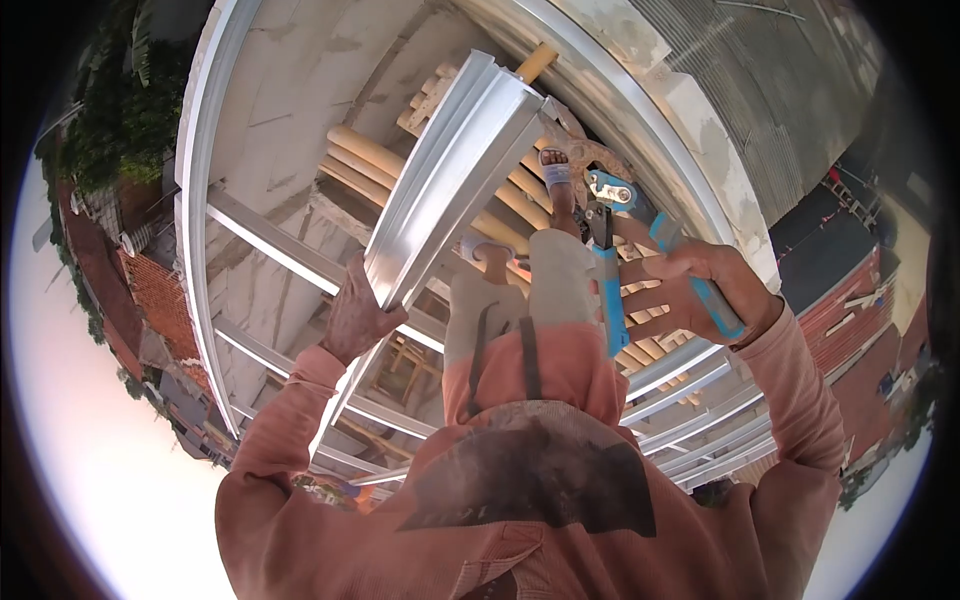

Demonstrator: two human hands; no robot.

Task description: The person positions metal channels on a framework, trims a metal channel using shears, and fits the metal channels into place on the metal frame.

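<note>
My left hand is closed on the near lower edge of a shiny galvanised metal channel. The channel slants up and away to the right, its far end beside a wooden pole. In my right hand is a pair of blue-handled snips with a dark head pointing away from me. Their handles are spread wide; my thumb and palm lie on the outer one, and my fingers reach across to the inner one. The jaws' exact shape is hard to make out.
Beneath me run metal roof beams with gaps between them. Bamboo poles lie lower down, near my sandalled foot. A blue-and-white object lies beyond the snips. A corrugated roof is at right.
</note>
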